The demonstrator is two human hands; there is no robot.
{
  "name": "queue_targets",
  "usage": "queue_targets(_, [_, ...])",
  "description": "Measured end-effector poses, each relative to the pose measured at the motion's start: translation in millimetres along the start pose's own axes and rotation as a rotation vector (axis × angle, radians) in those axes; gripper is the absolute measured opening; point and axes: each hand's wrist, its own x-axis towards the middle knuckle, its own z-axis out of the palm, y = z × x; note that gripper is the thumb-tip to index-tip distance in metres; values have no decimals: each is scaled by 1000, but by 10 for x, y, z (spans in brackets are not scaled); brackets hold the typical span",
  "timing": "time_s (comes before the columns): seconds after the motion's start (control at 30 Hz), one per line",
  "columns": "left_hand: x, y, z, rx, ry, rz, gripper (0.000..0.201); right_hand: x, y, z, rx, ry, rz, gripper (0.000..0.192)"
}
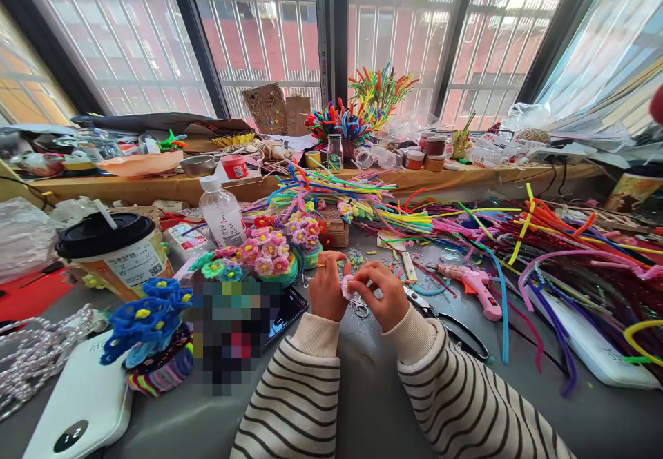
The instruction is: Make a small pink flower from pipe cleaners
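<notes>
Between my two hands is a small pale pink pipe-cleaner flower [346, 286]. My left hand [327, 288] is closed on it from the left, a ring on one finger. My right hand [382, 295] pinches it from the other side with thumb and forefinger. Just below the fingers lie small scissors [359, 308] on the grey table [362, 390]. Finished pink pipe-cleaner flowers [269, 250] stand in a bunch left of my hands. A blue flower pot [148, 321] sits farther left.
A pink glue gun [479, 290] and large black-handled scissors [463, 335] lie on the right, near heaps of pipe cleaners [580, 245]. Leftward are a plastic bottle [222, 214], a lidded cup [124, 259], a phone [287, 313] and a white power bank [85, 400]. A cluttered ledge [290, 186] runs behind.
</notes>
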Motion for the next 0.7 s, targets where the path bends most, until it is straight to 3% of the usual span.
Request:
queue_targets(0.2, [5, 14, -7, 115, -15, 7, 13, -15, 3, 25, 66, 10, -12, 12])
queue_targets(0.33, [16, 13, -34, 137, 48, -25, 22, 4, 13, -10, 79, 20, -21, 11])
queue_targets(0.43, [29, 4, -71, 118, 134, -80, 35, 44, 53, -92, 103, 89, 17, 11])
queue_targets(0.53, [34, 11, -86, -45, 183, -191, 31, 70, 96, -169, 113, 210, 62, 11])
queue_targets(0.6, [31, 31, -70, -309, 78, -340, 29, 69, 102, -188, 93, 260, 48, 10])
queue_targets(0.7, [25, 72, -17, -844, -277, -617, 41, 48, 80, -174, 38, 229, -41, 8])
